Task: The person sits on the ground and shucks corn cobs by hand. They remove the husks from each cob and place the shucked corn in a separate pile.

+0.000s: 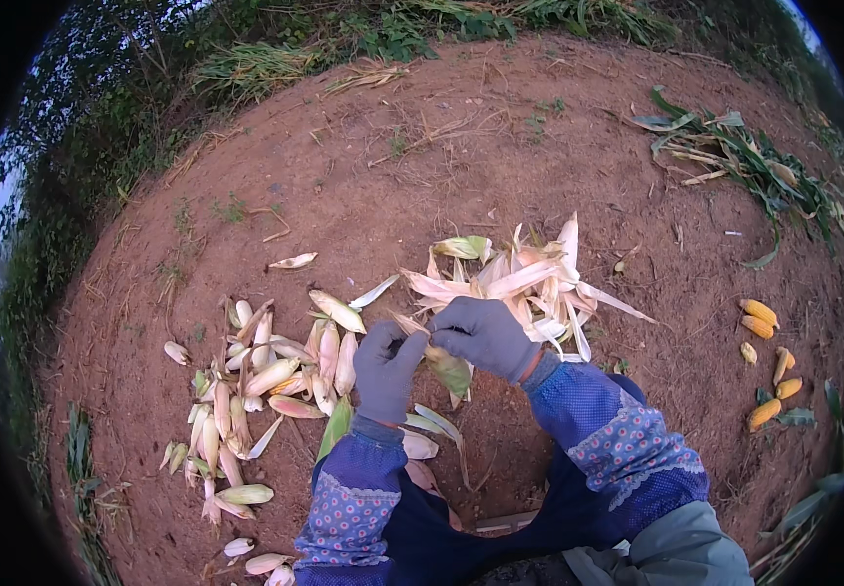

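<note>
My left hand [386,377] and my right hand [486,333], both in grey gloves, meet in front of me at an ear of corn in its husk [449,372]. The fingers of both pinch the dry husk near its upper end. The pale green lower part hangs below my right hand, and no kernels show on it. Just beyond my right hand lies a heap of stripped husks [520,278]. To the left of my left hand spreads a pile of unhusked corn ears [272,375], with yellow kernels showing on one.
Several husked yellow cobs [761,319] lie on the reddish soil [363,198] at the right. Green corn leaves and stalks [747,157] are heaped at the far right. Cut grass [261,69] and bushes [92,139] border the ground. Loose husk strips [444,425] lie between my knees.
</note>
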Demonstrator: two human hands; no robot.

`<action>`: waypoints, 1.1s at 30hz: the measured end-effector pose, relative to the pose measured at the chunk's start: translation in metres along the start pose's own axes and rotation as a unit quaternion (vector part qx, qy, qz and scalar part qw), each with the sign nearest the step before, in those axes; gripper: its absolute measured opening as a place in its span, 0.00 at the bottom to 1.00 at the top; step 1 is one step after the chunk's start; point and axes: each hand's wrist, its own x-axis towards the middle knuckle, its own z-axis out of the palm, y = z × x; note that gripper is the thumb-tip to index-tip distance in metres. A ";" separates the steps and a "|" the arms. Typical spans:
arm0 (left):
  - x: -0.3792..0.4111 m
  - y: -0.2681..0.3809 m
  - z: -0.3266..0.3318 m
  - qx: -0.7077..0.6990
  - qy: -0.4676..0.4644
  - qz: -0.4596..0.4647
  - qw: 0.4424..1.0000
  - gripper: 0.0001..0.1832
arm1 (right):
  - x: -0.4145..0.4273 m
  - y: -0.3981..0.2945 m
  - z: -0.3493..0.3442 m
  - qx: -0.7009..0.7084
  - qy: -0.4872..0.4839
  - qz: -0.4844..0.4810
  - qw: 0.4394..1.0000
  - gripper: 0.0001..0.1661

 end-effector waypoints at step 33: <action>0.002 -0.003 -0.022 -0.009 0.099 -0.013 0.995 0.07 | -0.024 -0.136 0.023 -0.047 -0.068 -0.423 0.902 0.15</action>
